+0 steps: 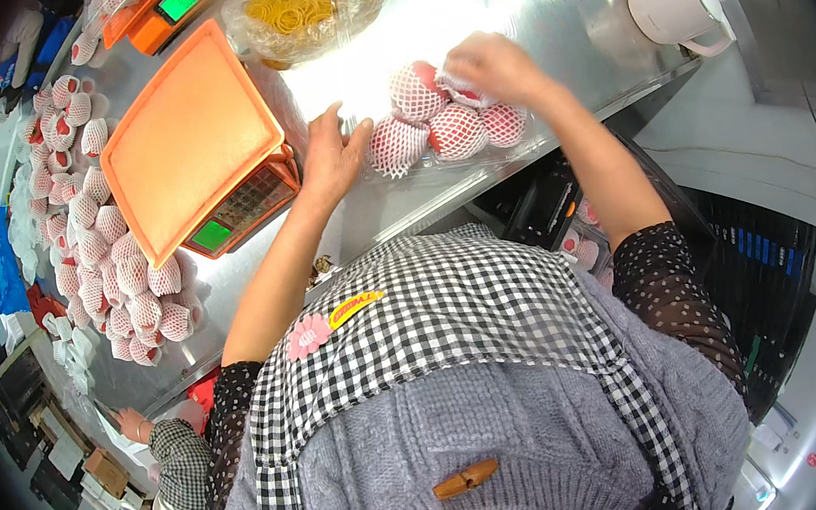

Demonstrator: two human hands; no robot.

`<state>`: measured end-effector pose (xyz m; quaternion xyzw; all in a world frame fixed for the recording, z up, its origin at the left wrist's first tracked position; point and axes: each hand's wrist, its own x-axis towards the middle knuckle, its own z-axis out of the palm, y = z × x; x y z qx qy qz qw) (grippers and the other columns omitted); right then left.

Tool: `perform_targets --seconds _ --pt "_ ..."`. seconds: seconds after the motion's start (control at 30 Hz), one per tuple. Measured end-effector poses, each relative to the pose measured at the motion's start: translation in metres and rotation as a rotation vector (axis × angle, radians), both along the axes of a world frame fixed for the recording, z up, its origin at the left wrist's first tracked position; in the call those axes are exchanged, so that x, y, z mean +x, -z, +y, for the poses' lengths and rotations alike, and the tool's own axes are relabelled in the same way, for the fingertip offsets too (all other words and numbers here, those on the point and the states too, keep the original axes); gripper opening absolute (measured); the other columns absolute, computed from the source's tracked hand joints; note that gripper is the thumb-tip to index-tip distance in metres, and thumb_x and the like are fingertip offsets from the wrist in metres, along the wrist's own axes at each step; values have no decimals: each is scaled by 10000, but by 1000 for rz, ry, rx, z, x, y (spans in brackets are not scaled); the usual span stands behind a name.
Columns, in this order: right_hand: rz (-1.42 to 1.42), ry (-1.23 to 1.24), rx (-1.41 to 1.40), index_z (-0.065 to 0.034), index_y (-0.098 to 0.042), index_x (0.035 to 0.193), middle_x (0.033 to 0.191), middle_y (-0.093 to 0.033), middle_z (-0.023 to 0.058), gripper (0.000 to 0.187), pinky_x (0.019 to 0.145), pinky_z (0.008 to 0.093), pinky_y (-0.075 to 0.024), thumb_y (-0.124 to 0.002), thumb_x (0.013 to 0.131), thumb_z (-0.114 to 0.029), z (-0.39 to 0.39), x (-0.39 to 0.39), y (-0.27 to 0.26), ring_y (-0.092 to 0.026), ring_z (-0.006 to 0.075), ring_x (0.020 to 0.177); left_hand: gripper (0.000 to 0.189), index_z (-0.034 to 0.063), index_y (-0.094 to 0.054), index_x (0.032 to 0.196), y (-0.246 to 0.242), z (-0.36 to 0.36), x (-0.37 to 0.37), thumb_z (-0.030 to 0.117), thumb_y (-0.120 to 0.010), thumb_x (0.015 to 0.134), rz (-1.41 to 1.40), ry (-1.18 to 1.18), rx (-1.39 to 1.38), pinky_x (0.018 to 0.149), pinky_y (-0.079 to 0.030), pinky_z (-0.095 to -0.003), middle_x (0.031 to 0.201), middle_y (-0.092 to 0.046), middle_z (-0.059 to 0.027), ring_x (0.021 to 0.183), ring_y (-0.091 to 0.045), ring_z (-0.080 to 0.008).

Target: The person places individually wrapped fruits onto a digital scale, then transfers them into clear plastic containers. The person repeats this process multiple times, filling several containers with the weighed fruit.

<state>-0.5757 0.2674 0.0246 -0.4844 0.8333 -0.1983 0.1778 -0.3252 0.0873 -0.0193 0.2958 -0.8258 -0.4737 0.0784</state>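
Observation:
Several red round fruits in white foam nets, one of them this front-left fruit (398, 144), sit together in a clear plastic box (435, 164) on the metal table. My right hand (489, 68), blurred, curls its fingers over a netted fruit (463, 90) at the back right of the group. That fruit is partly hidden beneath the fingers. At the left side of the box, my left hand (330, 156) has thumb and fingers apart and holds nothing. Its thumb reaches the front-left fruit; whether it touches cannot be told.
An orange weighing scale (191, 136) stands left of my left hand. Beyond it lies a large pile of netted fruits (98, 252). A bag of yellow rubber bands (297, 7) is at the back. A white kettle (671, 10) stands right. Another person's hand (131, 425) is lower left.

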Motion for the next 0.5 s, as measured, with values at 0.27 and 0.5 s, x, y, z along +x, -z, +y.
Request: perform_targets --seconds 0.27,0.5 --pt "255 62 -107 -75 -729 1044 1028 -665 98 232 820 430 -527 -673 935 -272 7 6 15 -621 290 951 521 -36 -501 1396 38 14 8 284 -632 1006 -32 30 231 663 -532 -272 1049 -669 -108 802 -624 -139" --pt "-369 321 -30 -58 -679 1055 866 -684 105 248 744 382 -517 -742 888 -230 38 -20 17 -645 240 811 629 -89 -511 1379 21 25 23 341 -691 956 -8 -85 346 767 -555 -349 1313 -557 -241 884 -660 -203"
